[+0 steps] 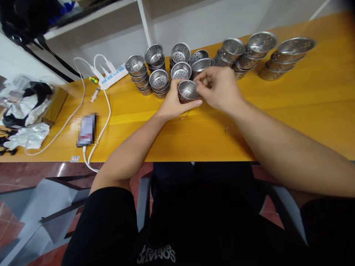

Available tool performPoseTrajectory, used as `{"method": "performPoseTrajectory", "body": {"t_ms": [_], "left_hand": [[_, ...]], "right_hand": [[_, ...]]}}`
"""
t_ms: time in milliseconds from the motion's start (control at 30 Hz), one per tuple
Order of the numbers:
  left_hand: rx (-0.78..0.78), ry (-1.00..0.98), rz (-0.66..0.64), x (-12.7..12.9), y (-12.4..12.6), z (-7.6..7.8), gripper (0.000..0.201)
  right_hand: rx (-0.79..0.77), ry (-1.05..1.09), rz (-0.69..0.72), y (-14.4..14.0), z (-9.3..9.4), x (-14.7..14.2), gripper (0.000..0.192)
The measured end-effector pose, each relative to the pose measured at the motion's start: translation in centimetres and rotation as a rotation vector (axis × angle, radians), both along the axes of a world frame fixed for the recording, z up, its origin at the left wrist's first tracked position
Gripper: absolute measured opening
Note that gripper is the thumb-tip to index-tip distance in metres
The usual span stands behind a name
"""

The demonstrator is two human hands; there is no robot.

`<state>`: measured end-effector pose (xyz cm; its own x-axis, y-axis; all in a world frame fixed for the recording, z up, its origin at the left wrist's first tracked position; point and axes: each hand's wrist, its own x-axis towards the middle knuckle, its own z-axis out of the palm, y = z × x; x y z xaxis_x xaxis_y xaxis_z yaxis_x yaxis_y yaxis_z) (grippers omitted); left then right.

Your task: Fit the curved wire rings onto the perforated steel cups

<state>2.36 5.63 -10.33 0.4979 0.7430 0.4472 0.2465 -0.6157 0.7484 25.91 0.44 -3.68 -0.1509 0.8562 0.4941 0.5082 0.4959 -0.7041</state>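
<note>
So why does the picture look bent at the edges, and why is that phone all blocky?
Head view: the wide lens bows the yellow table and stretches the metal cups on the far right. The phone is pixelated on purpose, not out of focus. Overhead light glints on the cup held by the left hand and right hand; the hands look sharp, with little shadow.

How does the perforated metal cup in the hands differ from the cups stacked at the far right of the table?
The held cup is single, tipped on its side and gripped by the left hand and right hand; the far-right stack is several nested cups, upright on the table, untouched. The held cup looks narrower, the stacked ones wider and shallower. Both are shiny perforated metal.
</note>
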Motion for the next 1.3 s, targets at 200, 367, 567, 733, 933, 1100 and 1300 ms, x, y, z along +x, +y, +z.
{"method": "performPoseTrajectory", "body": {"t_ms": [200, 367, 567, 733, 933, 1100, 1300], "left_hand": [[0.016, -0.008, -0.022, -0.1, 0.2, -0.2, 0.124], [0.021, -0.002, -0.078, 0.2, 0.4, -0.9, 0.124], [0.049, 0.033, -0.043, 0.2, 0.5, -1.2, 0.122], [0.059, 0.025, -0.072, 0.0, 0.3, -1.0, 0.116], [0.022, -0.035, -0.098, -0.4, 0.4, -0.8, 0.096], [0.024, -0.087, -0.142, -0.3, 0.6, -0.6, 0.092], [0.052, -0.037, -0.085, 0.4, 0.6, -1.0, 0.111]], "right_hand": [[-0.02, 0.125, 0.073, -0.1, 0.3, -0.2, 0.022], [-0.029, 0.202, 0.083, 0.7, 0.2, -0.1, 0.009], [-0.061, 0.224, 0.013, -0.3, 0.3, -1.2, 0.016], [-0.062, 0.238, 0.011, -0.6, 0.4, -1.7, 0.017], [-0.164, 0.253, 0.251, -1.0, 1.9, 0.5, 0.015], [-0.278, 0.254, 0.469, -1.6, 3.0, 2.3, 0.072], [-0.269, 0.239, 0.367, -1.2, 2.6, 1.6, 0.076]]}}
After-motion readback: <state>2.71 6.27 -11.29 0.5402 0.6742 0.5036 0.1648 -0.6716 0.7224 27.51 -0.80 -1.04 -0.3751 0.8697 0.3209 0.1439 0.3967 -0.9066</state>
